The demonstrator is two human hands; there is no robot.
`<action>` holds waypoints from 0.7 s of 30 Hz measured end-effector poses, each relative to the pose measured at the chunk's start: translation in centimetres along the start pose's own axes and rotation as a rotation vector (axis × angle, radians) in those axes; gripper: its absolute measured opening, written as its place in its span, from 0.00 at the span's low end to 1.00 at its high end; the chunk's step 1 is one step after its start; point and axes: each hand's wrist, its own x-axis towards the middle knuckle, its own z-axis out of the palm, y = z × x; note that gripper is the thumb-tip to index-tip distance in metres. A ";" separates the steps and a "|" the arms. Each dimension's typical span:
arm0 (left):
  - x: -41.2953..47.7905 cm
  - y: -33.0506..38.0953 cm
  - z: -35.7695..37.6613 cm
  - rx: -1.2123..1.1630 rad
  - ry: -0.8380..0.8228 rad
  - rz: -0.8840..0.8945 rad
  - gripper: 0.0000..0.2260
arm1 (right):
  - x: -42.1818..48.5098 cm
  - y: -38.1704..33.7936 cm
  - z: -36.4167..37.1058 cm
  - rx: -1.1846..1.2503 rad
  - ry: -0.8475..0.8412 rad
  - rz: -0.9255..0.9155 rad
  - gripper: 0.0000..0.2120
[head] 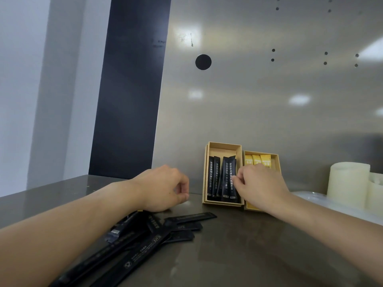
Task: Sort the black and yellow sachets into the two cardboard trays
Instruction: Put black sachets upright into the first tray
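R hand (261,187): fingers curled; a black sachet (230,179) is pinched at its edge, it seems, inside the left tray (223,145).
L hand (163,187): loosely curled, nothing seen held; it is rested on the steel table (259,255) at the far end of the loose pile (165,230).
Left tray: a few black sticks are stood in it, w/ room left.
Right tray (261,153): yellow sachets (257,160) are lined up, partly hidden by R hand.
Unsorted: several black sachets are seen in the loose pile; a yellow scrap is glimpsed under L wrist.
Progress: judged approx. past halfway. Yellows mostly done, blacks left to do.
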 end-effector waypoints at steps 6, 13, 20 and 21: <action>0.0 0.0 0.1 0.003 -0.003 -0.002 0.08 | 0.0 0.1 0.2 -0.046 0.026 -0.054 0.17; 0.0 -0.1 0.1 0.008 -0.003 -0.007 0.08 | -1.0 0.3 0.6 0.025 0.083 -0.205 0.15; 0.1 -0.2 0.0 0.013 -0.009 -0.016 0.07 | -2.2 -1.0 1.0 0.058 -0.022 -0.488 0.13; 0.1 -0.2 -0.1 0.014 -0.009 -0.018 0.07 | -2.2 -1.2 1.0 0.061 -0.021 -0.486 0.11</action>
